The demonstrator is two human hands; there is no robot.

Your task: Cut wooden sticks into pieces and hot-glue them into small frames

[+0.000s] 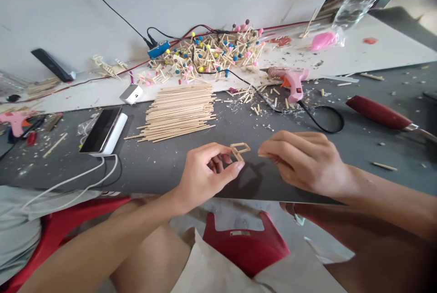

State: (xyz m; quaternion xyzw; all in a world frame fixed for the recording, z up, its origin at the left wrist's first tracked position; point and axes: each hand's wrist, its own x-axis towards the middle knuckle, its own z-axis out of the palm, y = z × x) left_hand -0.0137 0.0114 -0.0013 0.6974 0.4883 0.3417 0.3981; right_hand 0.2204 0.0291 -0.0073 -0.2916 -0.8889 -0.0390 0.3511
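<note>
Between the thumb and fingers of my left hand [208, 167] is a small frame of short wooden sticks [241, 148], held just above the grey table near its front edge. To its right, apart from the frame, hovers my right hand [303, 161] with its fingertips pinched together. Whatever that pinch may hold is too small or too hidden to make out. Beyond my left hand lies a stack of long thin wooden sticks [180, 113]. A pink glue gun [290, 81] rests on the table behind my right hand, its black cord looping to the right.
Along the wall, a white ledge [358, 51] bears a heap of stick pieces with coloured balls [218, 53]. A red-handled tool [378, 113] lies at right. A phone on a white block [104, 131] trails cables at left, beside another person's sleeve [13, 229].
</note>
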